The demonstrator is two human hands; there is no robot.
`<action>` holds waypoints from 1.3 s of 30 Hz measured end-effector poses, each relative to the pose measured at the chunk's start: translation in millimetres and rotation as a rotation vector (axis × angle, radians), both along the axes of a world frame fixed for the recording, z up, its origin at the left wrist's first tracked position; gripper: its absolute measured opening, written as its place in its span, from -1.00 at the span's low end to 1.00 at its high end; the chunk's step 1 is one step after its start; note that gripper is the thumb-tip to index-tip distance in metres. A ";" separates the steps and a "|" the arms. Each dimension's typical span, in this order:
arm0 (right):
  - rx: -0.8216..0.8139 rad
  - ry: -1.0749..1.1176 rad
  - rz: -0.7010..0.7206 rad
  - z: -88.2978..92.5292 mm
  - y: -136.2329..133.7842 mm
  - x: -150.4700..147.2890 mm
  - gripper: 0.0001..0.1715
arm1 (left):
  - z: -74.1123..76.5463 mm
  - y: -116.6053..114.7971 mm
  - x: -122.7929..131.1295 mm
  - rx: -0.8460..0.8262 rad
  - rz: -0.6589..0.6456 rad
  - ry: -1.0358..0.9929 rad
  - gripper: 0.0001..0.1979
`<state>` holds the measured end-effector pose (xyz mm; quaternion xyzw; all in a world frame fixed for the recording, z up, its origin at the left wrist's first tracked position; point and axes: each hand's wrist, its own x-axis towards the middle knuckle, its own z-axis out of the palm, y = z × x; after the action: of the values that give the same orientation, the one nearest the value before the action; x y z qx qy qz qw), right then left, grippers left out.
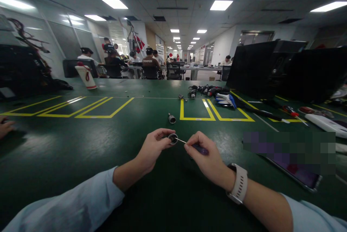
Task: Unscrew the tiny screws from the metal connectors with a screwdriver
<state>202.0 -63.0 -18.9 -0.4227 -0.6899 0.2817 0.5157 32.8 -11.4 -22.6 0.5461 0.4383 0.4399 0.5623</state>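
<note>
Closed around a small round metal connector shell (173,142), my left hand (151,149) turns its open end toward my right. A screwdriver (201,149) with a dark purple handle is pinched in my right hand (207,161). Its thin shaft points left, and the tip reaches into the shell's opening; what it touches inside is too small to tell. Just beyond my hands, another metal connector piece (171,118) lies on the green table (108,134). A watch is on my right wrist.
Farther back lie small metal parts (181,97), black cables (208,89) and a blue-white glove (226,100). At right are a red-handled screwdriver (290,110), a phone (298,174) and monitors (257,69). A cup (86,76) stands back left; another person's hand (5,127) is at the left edge.
</note>
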 end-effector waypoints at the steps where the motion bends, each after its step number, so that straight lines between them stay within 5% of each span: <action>1: 0.017 -0.020 -0.004 0.0 -0.2 -0.3 -0.90 | -0.5 0.0 -0.2 0.008 0.000 0.007 -0.74; 25: 0.258 -0.257 0.014 -1.8 -7.3 -1.8 -0.87 | 0.5 -1.2 2.8 0.107 0.076 0.065 -0.81; 33: 0.129 -0.505 -0.011 15.3 6.1 16.7 -0.85 | -26.8 68.0 -22.2 0.412 0.313 0.156 -0.60; 39: 0.034 -0.744 0.075 -6.1 15.3 18.4 -0.80 | -35.0 119.0 -30.8 0.506 0.300 0.408 -0.53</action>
<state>220.4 -47.7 -24.9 -0.4621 -0.8496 0.1162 0.2261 2.0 107.6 -57.6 0.6742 0.4941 0.4940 0.2393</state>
